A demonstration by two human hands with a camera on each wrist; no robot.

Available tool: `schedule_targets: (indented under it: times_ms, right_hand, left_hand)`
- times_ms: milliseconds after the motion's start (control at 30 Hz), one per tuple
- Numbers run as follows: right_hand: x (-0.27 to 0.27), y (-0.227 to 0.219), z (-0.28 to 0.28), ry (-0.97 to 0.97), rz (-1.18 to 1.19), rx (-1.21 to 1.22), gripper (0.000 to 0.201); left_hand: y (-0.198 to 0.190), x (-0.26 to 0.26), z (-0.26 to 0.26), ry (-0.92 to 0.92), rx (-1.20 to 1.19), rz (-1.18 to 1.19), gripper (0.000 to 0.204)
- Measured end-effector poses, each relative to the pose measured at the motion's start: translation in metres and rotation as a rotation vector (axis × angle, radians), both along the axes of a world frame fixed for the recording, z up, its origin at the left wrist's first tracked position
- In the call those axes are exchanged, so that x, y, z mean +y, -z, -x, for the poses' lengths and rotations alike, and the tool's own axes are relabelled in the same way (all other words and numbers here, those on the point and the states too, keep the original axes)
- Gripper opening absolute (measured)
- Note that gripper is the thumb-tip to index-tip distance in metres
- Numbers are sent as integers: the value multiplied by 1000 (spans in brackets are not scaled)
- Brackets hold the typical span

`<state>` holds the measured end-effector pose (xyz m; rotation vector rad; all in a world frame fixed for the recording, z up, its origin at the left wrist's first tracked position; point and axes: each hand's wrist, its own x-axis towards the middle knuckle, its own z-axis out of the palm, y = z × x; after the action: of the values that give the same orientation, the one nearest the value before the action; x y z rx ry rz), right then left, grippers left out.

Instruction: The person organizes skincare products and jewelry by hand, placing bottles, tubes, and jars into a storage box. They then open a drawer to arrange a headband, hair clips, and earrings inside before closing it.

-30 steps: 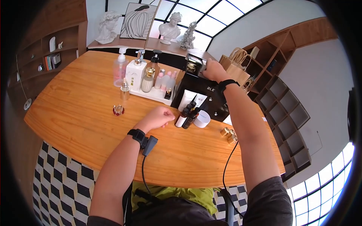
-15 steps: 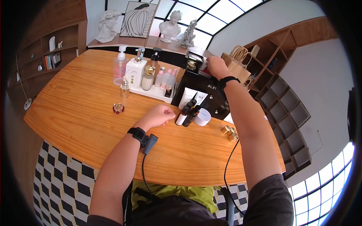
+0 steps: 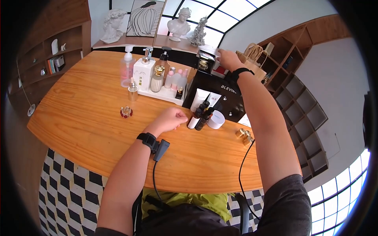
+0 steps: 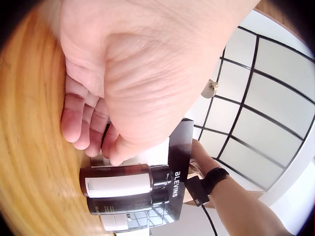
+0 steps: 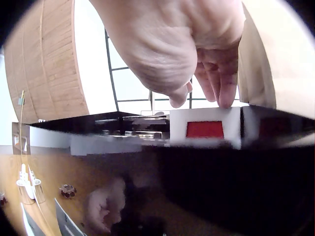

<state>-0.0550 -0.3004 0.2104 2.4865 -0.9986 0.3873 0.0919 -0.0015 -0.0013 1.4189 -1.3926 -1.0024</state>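
Observation:
My left hand (image 3: 169, 119) rests on the wooden table with loosely curled fingers and nothing in its grasp. Right beside its fingertips stand dark brown bottles (image 4: 118, 181), one with a white label. Behind these are a white tube (image 3: 200, 98) and a round white jar (image 3: 216, 119). My right hand (image 3: 230, 61) is over the top of a black organizer box (image 3: 208, 84) lettered BLEVINS. In the right wrist view its fingers (image 5: 228, 91) point down at a small white box (image 5: 229, 130) with a red panel, fingertips at its upper edge and thumb apart from them.
A white tray (image 3: 157, 95) with pump bottles and small pink-capped bottles stands left of the organizer. A dropper bottle (image 3: 132, 93) and a red jewelled ornament (image 3: 126, 112) are further left. Gold caps (image 3: 244, 134) lie at the right, near a cable. Paper bags (image 3: 256, 65) stand behind.
My right hand has shifted slightly up and back, and more of the white and red box shows beneath it. The left hand stays by the bottles. The head view has shifted a little.

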Motion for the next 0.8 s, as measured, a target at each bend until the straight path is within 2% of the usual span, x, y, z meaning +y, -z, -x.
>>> schedule_targets:
  times_ms: [133,233,300,400,433,500,600,700,733,800]
  right_hand:
    - [-2,2,-1,-32,30,74,40]
    - [-6,2,2,-2,-39,98,47]
    - [-10,3,3,15,-199,35,52]
    - [-11,4,5,3,-188,45,54]
    - [4,-1,5,3,-188,45,54]
    - [48,-19,5,151,-395,20,55]
    - [51,-24,9,91,-465,22,59]
    - [57,-26,13,125,-523,10,64]
    - [57,-24,15,127,-525,8,64]
    - [53,-17,17,88,-318,71,69]
  left_hand:
    - [1,-1,-1,4,-17,3,28]
    - [0,0,0,4,-17,5,28]
    - [-2,0,0,6,-28,4,29]
    - [-4,1,0,3,-33,0,29]
    - [-4,2,1,1,-25,-4,29]
    - [-2,1,1,5,-22,1,29]
    - [-3,0,1,4,-27,2,29]
    - [-4,1,1,0,-31,-6,29]
    - [-3,1,1,2,-28,-1,29]
    - [-3,1,2,-1,-31,-4,29]
